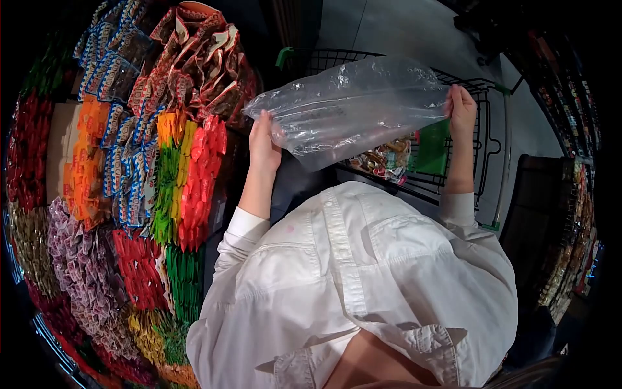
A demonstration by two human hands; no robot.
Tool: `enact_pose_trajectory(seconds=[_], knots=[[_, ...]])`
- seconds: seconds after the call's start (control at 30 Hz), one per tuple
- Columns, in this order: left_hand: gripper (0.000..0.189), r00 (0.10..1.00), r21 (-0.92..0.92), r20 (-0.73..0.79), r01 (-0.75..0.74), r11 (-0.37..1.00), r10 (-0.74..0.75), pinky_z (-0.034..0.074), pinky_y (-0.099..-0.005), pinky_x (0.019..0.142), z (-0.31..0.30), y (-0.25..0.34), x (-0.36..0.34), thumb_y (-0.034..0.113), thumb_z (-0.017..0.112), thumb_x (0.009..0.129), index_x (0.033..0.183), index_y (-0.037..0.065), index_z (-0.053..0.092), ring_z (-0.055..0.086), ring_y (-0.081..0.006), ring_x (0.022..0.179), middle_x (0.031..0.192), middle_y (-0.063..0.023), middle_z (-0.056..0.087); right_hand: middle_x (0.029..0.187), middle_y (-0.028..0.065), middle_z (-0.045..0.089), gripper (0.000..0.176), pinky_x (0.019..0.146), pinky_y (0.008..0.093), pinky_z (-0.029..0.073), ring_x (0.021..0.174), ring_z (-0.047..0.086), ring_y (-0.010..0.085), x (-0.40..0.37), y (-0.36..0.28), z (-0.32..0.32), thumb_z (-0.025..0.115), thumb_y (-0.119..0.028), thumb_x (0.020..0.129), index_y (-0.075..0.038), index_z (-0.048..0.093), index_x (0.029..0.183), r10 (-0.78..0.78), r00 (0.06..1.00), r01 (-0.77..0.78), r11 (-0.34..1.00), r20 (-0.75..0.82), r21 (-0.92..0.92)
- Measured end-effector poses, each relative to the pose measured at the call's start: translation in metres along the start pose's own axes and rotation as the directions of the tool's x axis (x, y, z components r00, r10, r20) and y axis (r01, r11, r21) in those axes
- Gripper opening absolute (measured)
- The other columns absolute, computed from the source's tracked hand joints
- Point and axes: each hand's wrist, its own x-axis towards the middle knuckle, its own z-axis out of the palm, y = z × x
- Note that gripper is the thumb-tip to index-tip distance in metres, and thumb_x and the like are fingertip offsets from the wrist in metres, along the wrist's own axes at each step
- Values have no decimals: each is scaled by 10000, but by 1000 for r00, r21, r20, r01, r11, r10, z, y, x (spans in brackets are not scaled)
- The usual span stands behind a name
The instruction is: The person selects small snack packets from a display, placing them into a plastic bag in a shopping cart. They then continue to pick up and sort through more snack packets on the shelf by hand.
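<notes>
White shirt [350, 253]: on the near side of the cart, with both cuffs away from the plastic.
Handling the film: such thin plastic likely clings and creases, so a light, even pull from both ends should serve best; a hard tug could stretch or tear it. Rubbing a doubled edge between thumb and finger would help part the layers. Which edge is the mouth cannot be told.
Left hand [264, 146]: raised at the cart's left near side, thumb up against the film, fingers pinching one end of it; their far side is hidden.
Right hand [461, 110]: raised over the cart's right part, fingers curled in and pinching the opposite end.
Clear plastic bag [353, 107]: stretched sideways between the two hands, above the cart in this view, wrinkled and sagging along its lower edge; its ends meet the fingers, its middle touches neither hand.
Shopping cart [283, 58]: a dark wire basket with green corners, beyond the shirt.
Snack packets [389, 161]: inside the cart, partly behind the film, beside a green panel [433, 148].
Colourful packets [202, 181]: massed in bundles left of the cart.
Packed shelves [573, 240]: right of the cart, in dimmer light, labels too small to read.
</notes>
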Motion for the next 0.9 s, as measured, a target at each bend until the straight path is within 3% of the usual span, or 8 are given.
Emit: enact_pose_trajectory(seconds=[0.07, 0.17, 0.33, 0.53, 0.6, 0.67, 0.7, 0.9], knots=[[563, 975, -325, 221, 36, 945, 39, 349, -375, 983, 21, 13, -19, 515, 420, 922, 1273, 75, 439, 486, -213, 1118, 1197, -95, 534, 580, -18, 518, 264, 447, 183, 337, 485, 457, 45, -2, 5, 0, 563, -259, 920, -50, 599, 763, 18, 1000, -18, 1000, 10, 16], [597, 915, -194, 316, 322, 927, -251, 329, -459, 1005, 4, -11, -17, 546, 454, 891, 1267, 83, 457, 461, -249, 1163, 1254, -84, 504, 705, -11, 564, 227, 598, 218, 432, 666, 523, 63, -5, 15, 4, 581, -247, 908, -40, 656, 856, 123, 992, -117, 975, -20, 191], [113, 975, -26, 19, 220, 975, -220, 389, -251, 695, -5, -24, -4, 231, 582, 900, 941, 127, 561, 533, -98, 828, 926, 32, 601, 667, -33, 536, 224, 532, 194, 392, 589, 480, 42, -6, 15, -1, 583, -225, 907, -18, 653, 855, 95, 993, -100, 992, 69, 78], [77, 992, -61, 82, 96, 993, -91, 377, -197, 638, -6, -26, -7, 113, 593, 886, 928, 130, 531, 524, -63, 776, 899, 28, 592, 615, -28, 533, 258, 417, 228, 325, 429, 400, 49, -14, 21, 5, 576, -145, 895, -38, 521, 1123, 50, 976, -137, 900, -214, -414], [130, 995, -111, -26, 89, 990, -92, 401, -203, 641, -3, -22, -14, 77, 565, 892, 1010, 106, 517, 530, -76, 791, 932, 1, 587, 814, 46, 614, 445, 544, 221, 438, 606, 562, 91, -11, 31, -9, 575, -150, 898, -62, 379, 1289, 145, 977, -191, 918, -154, -346], [183, 994, -96, -105, 26, 995, -36, 424, -212, 654, 9, -17, -22, 71, 556, 892, 1068, 95, 513, 540, -92, 799, 960, -23, 584, 1134, 147, 566, 586, 847, 298, 465, 991, 588, 203, -11, 32, -6, 587, -187, 897, -84, 267, 1378, 119, 992, -106, 956, -31, 274], [238, 984, -81, -177, -33, 996, 18, 447, -220, 667, 14, -15, -25, 66, 546, 892, 1126, 84, 508, 549, -108, 806, 989, -47, 580, 1349, 195, 401, 713, 1052, 414, 298, 1255, 403, 288, -11, 30, -8, 604, -223, 889, -136, 153, 1434, 160, 981, -187, 940, 113, 286], [406, 996, -242, 35, 92, 966, -86, 496, -248, 777, 11, -8, -16, 21, 467, 899, 1300, 54, 411, 571, -181, 942, 1205, -107, 523, 1256, 138, 482, 681, 964, 383, 372, 1108, 516, 232, -43, 102, 24, 599, -234, 890, -161, 196, 1434, 559, 822, -562, 827, 108, -8]])
